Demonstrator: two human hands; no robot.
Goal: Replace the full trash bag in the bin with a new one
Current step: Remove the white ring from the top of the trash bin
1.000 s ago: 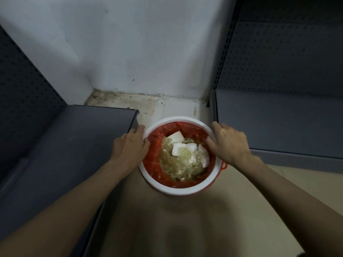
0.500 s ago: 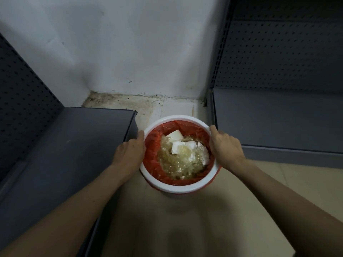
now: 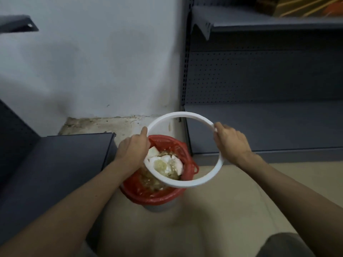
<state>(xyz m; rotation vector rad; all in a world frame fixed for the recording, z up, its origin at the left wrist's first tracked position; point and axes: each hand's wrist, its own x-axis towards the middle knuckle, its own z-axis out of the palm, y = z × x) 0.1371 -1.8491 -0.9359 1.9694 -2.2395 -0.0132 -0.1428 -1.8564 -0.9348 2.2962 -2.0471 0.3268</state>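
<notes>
A small grey bin (image 3: pixel 159 206) stands on the floor in the corner, lined with a red trash bag (image 3: pixel 156 198) folded over its edge. The bag is full of white tissues and yellowish scraps (image 3: pixel 165 166). A white plastic rim ring (image 3: pixel 207 178) is lifted above the bin and tilted, offset to the right. My left hand (image 3: pixel 132 151) grips the ring's left side, index finger pointing up along it. My right hand (image 3: pixel 231 142) grips its right side with curled fingers.
A low grey shelf base (image 3: pixel 61 164) sits left of the bin and a grey pegboard shelving unit (image 3: pixel 259 80) stands at the right. A stained white wall (image 3: pixel 92 62) is behind. Beige floor (image 3: pixel 213 219) extends toward me.
The white ring sat on the bin's top with both hands at its sides; now both hands have lifted it off and up to the right, exposing the red bag's folded edge.
</notes>
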